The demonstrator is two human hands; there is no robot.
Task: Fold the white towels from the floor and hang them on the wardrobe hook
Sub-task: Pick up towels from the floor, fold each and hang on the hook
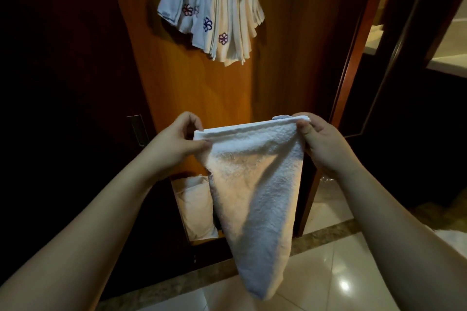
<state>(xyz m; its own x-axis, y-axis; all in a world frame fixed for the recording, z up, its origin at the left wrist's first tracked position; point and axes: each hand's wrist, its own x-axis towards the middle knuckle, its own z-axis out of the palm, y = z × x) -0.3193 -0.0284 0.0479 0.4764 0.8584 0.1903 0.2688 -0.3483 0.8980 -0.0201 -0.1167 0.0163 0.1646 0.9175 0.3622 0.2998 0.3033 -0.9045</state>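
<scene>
Left hand (177, 144) pinching the top left corner of a white towel (252, 197), thumb and fingers closed on the folded edge. Right hand (318, 144) pinching the top right corner the same way, thumb in front, fingers behind. Both arms stretched forward, top edge pulled taut and level between the two grips. Towel doubled over, hanging down from that edge and narrowing to a rounded tip well above the tiled floor (341, 272). A small grey tag (280, 117) peeking up behind the top edge near the right hand.

Straight ahead, the wooden wardrobe door (202, 88), lit warm orange. High on it, a bunch of folded towels (214, 12) hanging already, pale blue ones at the left, cream ones at the right, several with small embroidered flowers (207, 24) near their lower corners. Hook itself hidden by the cloth at the upper edge of the view. Low behind the held towel, at the foot of the wardrobe, another white cloth bundle (197, 207). A stone border strip (177, 283) running along the floor's edge beneath.
</scene>
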